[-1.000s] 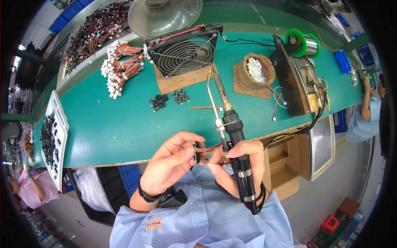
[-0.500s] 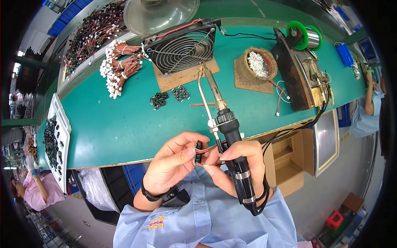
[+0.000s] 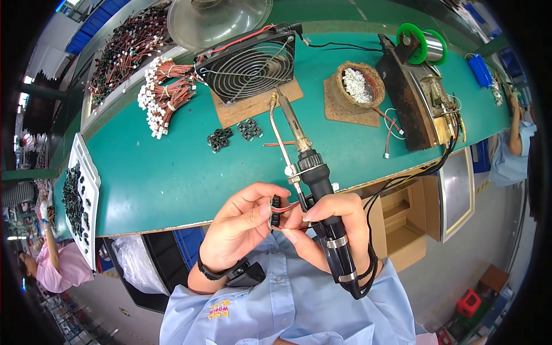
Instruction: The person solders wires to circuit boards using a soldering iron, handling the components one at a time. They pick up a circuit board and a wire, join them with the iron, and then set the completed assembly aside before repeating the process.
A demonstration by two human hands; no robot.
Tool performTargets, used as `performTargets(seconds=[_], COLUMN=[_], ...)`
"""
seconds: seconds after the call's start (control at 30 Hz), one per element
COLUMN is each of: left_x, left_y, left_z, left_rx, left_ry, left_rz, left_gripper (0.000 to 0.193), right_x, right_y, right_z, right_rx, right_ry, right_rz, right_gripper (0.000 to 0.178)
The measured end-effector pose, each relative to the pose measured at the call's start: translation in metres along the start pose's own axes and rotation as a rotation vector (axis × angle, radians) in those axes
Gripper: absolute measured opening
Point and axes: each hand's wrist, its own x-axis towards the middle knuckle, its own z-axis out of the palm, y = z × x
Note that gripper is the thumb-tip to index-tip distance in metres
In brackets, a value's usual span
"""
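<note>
My left hand point(image 3: 238, 225) pinches a small black component on a little board point(image 3: 275, 212) between thumb and fingers, in front of the bench edge. Red and dark wires point(image 3: 289, 206) run from that part to the fingertips of my right hand point(image 3: 333, 230). My right hand is wrapped round a black soldering iron point(image 3: 319, 179) with a thin metal solder-feed tube point(image 3: 280, 133) along its side. The iron's tip points away from me, over the bench. Just where the wires end is hidden behind my right fingers.
A fan with a wire guard point(image 3: 250, 69) stands on a brown board. Nearby are black components point(image 3: 219, 140), bundled wires point(image 3: 167, 95), a round pot of pale granules point(image 3: 357, 85), and a soldering unit point(image 3: 409, 95) with a green solder spool point(image 3: 412, 41). A white tray point(image 3: 91, 198) lies left.
My hands keep the same hold on the component and the iron. The whole view has shifted slightly. At far left, another person's hand has moved up.
</note>
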Motion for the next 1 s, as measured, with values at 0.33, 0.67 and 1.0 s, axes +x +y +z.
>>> performTargets(seconds=[0.33, 0.67, 1.0], left_x=[0.0001, 0.0002, -0.0002], left_y=[0.0004, -0.0003, -0.0019], left_z=[0.0003, 0.0015, 0.0026], left_rx=[0.011, 0.020, 0.049], left_ry=[0.001, 0.001, 0.045], left_rz=[0.005, 0.022, 0.040], left_gripper=[0.027, 0.026, 0.026], right_x=[0.0065, 0.0074, 0.0082], right_y=[-0.0075, -0.0084, -0.0088], right_z=[-0.0082, -0.0092, -0.0104], right_rx=[-0.065, -0.032, -0.036], right_ry=[-0.160, -0.146, -0.150], right_rz=[0.014, 0.030, 0.031], right_gripper=[0.042, 0.040, 0.040])
